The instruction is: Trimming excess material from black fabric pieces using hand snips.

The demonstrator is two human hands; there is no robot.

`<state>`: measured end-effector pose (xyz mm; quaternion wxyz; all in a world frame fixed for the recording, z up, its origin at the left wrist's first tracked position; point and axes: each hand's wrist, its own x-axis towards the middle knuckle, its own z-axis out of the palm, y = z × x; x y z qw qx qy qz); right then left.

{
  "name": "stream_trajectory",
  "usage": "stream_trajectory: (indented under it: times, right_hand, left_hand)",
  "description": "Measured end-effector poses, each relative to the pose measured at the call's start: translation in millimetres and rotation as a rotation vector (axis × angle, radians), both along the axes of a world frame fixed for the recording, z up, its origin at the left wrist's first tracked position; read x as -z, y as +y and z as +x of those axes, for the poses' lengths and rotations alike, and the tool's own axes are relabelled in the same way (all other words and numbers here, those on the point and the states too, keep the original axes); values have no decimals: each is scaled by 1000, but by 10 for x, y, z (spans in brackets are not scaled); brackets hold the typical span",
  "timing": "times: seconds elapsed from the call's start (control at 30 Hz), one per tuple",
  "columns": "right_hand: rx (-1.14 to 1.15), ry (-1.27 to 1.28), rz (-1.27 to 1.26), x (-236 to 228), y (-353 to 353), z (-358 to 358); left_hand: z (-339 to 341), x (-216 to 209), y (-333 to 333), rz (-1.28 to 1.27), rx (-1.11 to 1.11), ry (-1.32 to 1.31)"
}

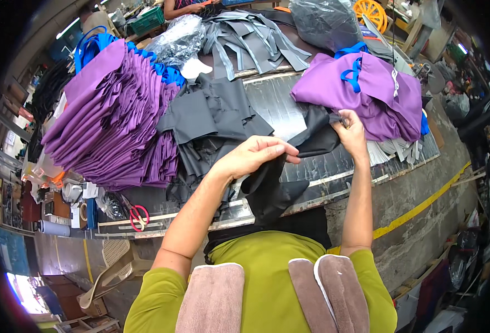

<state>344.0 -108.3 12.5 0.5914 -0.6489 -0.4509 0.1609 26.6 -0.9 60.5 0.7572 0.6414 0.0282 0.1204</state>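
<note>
At mid-frame, black fabric (320,136) stretches between both hands: fingers of the left hand (259,155) lie close together against it, the right hand (353,133) pinches its end, seemingly thumb to forefinger; a slack left hold could let drooping folds slip off the worktable (275,100)

We are seeing the left hand (259,153) covering part of the black cloth (273,194) behind it, and in the pinch of the right hand (349,132) we are finding the details too small to tell. We are losing part of a co-worker (192,8) to the upper edge, while the lower edge is cutting off the brown towels (210,299) and green shirt (267,277)
</note>
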Motion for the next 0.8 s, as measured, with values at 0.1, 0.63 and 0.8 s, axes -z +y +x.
stream_trajectory:
  times: [0.1,0.63,0.8]
  right_hand:
    - [229,-219,-27,-211,-36,-232]
    - [-233,-969,125,-369,-437,-1340]
    - [-238,-1024,134,-360,-411,-1413]
  left_hand:
    - [-11,203,119,-58,-7,88]
    - [-129,377,146,-171,28,128]
    - [-141,339,116,-146,6,122]
